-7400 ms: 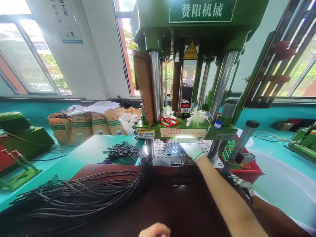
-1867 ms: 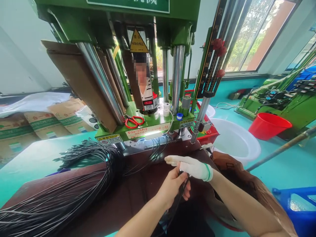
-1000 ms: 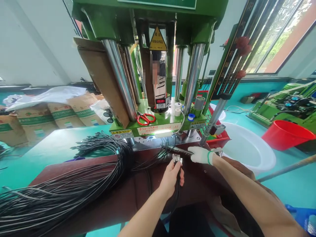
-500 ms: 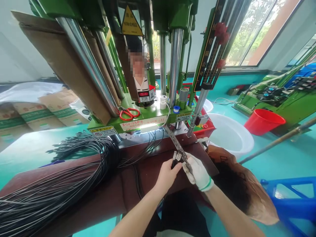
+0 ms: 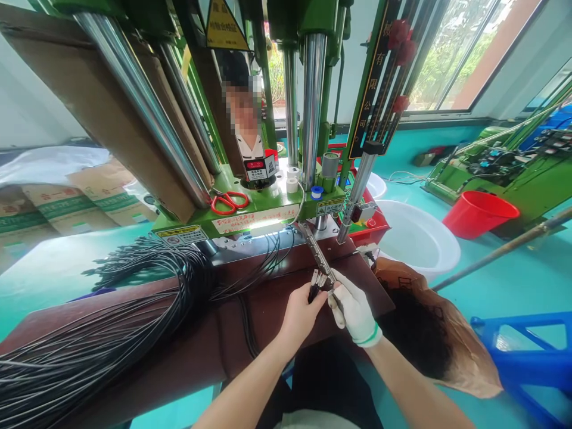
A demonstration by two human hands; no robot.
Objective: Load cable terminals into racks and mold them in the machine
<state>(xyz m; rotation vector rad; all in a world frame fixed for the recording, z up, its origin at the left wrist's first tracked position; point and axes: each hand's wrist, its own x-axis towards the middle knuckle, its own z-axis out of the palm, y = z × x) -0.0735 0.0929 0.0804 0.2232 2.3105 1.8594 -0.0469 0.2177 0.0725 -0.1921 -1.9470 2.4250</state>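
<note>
While metal plugs (image 5: 319,278) are being gripped in the curled left hand (image 5: 302,316), the metal bar (image 5: 318,253), sideways a second ago, is being held slanted close beside them over the table (image 5: 366,292) by the closed right hand (image 5: 357,313), so both are being handled together.

A white, green-banded glove (image 5: 358,314) is standing out against a maroon tabletop (image 5: 357,275), black cables (image 5: 192,280), red-handled scissors (image 5: 230,199), a green press (image 5: 276,198) and a red bucket (image 5: 476,217).
</note>
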